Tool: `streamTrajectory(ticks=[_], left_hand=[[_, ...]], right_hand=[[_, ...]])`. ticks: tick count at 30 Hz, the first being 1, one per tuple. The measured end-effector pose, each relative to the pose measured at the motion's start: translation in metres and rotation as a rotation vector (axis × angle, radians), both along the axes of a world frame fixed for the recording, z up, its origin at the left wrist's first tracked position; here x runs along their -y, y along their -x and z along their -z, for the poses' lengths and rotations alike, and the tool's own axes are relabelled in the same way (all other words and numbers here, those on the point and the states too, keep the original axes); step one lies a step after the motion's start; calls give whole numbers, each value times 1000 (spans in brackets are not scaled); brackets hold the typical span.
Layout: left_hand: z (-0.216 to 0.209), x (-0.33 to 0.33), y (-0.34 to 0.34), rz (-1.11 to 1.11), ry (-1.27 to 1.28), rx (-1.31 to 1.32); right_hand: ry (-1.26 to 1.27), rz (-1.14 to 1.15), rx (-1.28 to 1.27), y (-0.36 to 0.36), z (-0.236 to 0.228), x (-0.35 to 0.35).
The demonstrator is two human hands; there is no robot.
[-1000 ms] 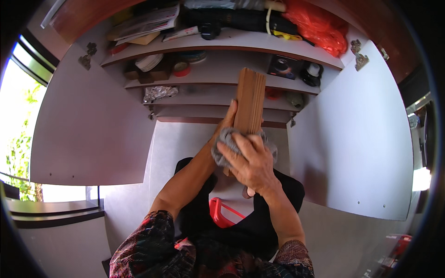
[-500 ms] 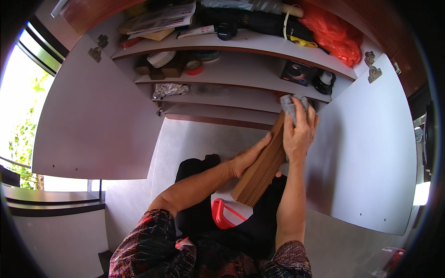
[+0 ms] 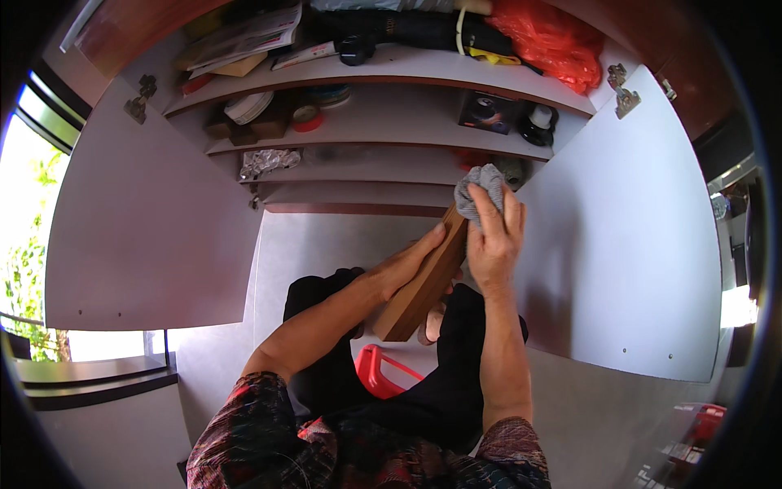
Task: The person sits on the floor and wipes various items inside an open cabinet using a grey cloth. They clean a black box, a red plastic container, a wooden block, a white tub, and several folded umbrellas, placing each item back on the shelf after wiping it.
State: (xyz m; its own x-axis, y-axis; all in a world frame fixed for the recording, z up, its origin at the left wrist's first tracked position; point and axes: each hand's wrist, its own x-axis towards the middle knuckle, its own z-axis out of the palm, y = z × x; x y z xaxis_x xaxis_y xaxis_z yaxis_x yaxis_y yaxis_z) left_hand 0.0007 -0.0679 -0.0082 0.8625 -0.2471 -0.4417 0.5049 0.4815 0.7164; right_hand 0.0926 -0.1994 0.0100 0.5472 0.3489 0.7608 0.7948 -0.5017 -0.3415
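Note:
A long brown wood-like box (image 3: 415,300) is held slantwise over my lap, its far end pointing at the cupboard. My left hand (image 3: 403,267) wraps around it from the left, thumb lying along the top. At the far end, my right hand (image 3: 495,248) grips a crumpled grey cloth (image 3: 479,193) and presses it against the box. Part of the far end is hidden under the cloth. Most of the left fingers are out of sight beneath the box.
An open cupboard has two white doors (image 3: 155,220) (image 3: 623,244). Its shelves (image 3: 383,126) hold papers (image 3: 248,37), a red plastic bag (image 3: 554,41), a tape roll (image 3: 307,118) and a dark box (image 3: 489,112). Something red (image 3: 379,373) is below, between my legs.
The box has turned in my left hand, so its ridged side no longer shows. My right hand still holds the cloth at the far end. The whole view has shifted slightly.

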Motion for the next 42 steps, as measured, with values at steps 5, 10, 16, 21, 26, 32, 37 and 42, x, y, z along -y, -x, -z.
streamTrajectory(ticks=[5,10,16,21,26,32,37,42], left_hand=[[-10,9,5,11,-383,200],[10,3,4,-107,-436,285],[14,-4,4,-66,-644,329],[8,6,5,-30,-871,418],[1,4,2,14,-653,187],[7,7,8,-94,-1144,189],[-3,4,11,-51,-1361,251],[6,13,11,-82,-1506,428]], right_hand=[[-374,194,-331,-30,-2,49],[-72,-111,-115,26,-23,24],[154,-110,-63,28,-15,-4],[45,112,-141,-4,-6,9],[-262,149,-343,-13,-10,23],[333,-111,-60,38,-10,-8],[321,13,-112,16,-5,-9],[-17,62,-496,-41,27,26]])
